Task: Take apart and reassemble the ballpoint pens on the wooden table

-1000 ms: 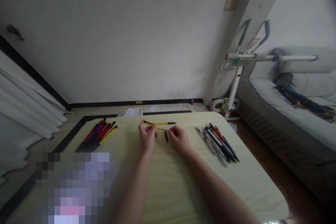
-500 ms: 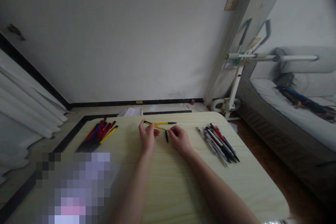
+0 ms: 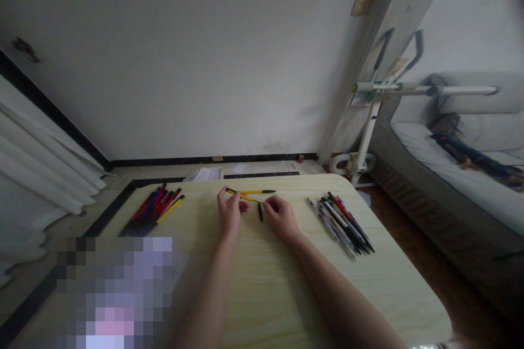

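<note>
My left hand is closed around a yellow pen barrel with a black end, its fingers along the barrel. A thin dark pen refill sticks out of the barrel's right end. My right hand pinches at the refill's tip, thumb and forefinger together; the exact contact is too small to see. Between the hands a black pen grip piece lies on the table. Just behind the fingers rests another yellow pen with a dark tip, pointing right.
On the table's left is a pile of red, blue and yellow pens with black ends. Clear, white, black and red pens lie heaped at the right. A pixelated patch covers the front left. Beyond the wooden table stand a wall and exercise equipment.
</note>
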{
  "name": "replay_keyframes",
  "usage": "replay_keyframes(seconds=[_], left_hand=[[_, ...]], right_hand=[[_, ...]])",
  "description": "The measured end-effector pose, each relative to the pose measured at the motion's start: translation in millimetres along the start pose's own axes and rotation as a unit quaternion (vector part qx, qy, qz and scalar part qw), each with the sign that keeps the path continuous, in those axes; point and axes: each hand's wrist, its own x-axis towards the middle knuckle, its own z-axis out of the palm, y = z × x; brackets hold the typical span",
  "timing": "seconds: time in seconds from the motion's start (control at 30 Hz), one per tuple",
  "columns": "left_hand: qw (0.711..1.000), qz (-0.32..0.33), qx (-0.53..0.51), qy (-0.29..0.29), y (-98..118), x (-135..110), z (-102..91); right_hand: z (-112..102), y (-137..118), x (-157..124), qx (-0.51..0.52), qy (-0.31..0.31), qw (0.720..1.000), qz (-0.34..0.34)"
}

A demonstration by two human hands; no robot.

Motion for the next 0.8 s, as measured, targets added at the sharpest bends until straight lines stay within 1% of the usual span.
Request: replay_keyframes(seconds=[0.17,0.4,0.57,0.8], left_hand=[[1.000,0.003,-0.023,-0.004,-0.8,0.4,0.5],[0.999,0.015,-0.030,0.019,-5.2,3.6,-2.0],[0.999,0.022,-0.012,0.032,-6.9,4.6,-1.8],[0.999,0.030,0.000,0.012,-6.1,3.2,-2.5]], right_hand=[[-1.0,-2.9,-0.3,0.005,-0.004,1.000,0.003],[-1.3,-3.4,-0.1,0.007,-0.007,1.000,0.005],[-0.4,-2.3,-0.1,0.006,-0.007,1.000,-0.002],[-0.5,-0.9,-0.2,0.000,-0.008,1.000,-0.002]])
